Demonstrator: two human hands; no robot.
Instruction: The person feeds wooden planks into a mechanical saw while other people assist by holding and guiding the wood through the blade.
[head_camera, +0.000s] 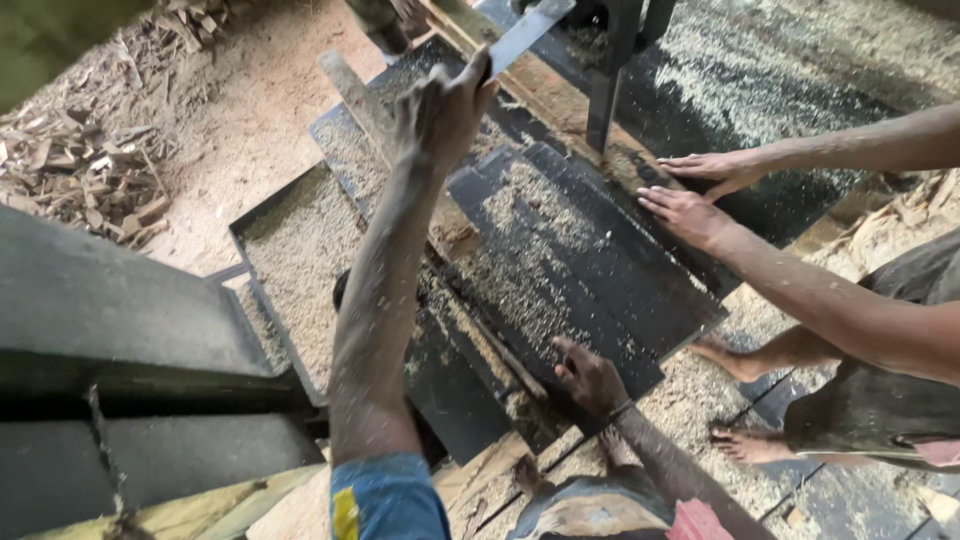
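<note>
Sawdust-strewn black board (590, 260): left hand (440, 110) grips metal strip (525, 35), right hand (590, 375) at edge.

**Count at the saw**

I count four hands: my left hand (440, 110), my right hand (590, 378), plus a co-worker's two hands (690, 215). Two bare feet (745, 445). One dark board (590, 270). One blade (525, 35).

We reach our left hand (440, 110) up and close it on a flat metal bar (525, 35); our right hand (590, 378) rests low on the dark, sawdust-strewn boards (590, 260); a co-worker's two hands (700, 190) press flat on those boards beside the saw post (603, 95); wood scraps (90, 170) lie heaped at left.
</note>
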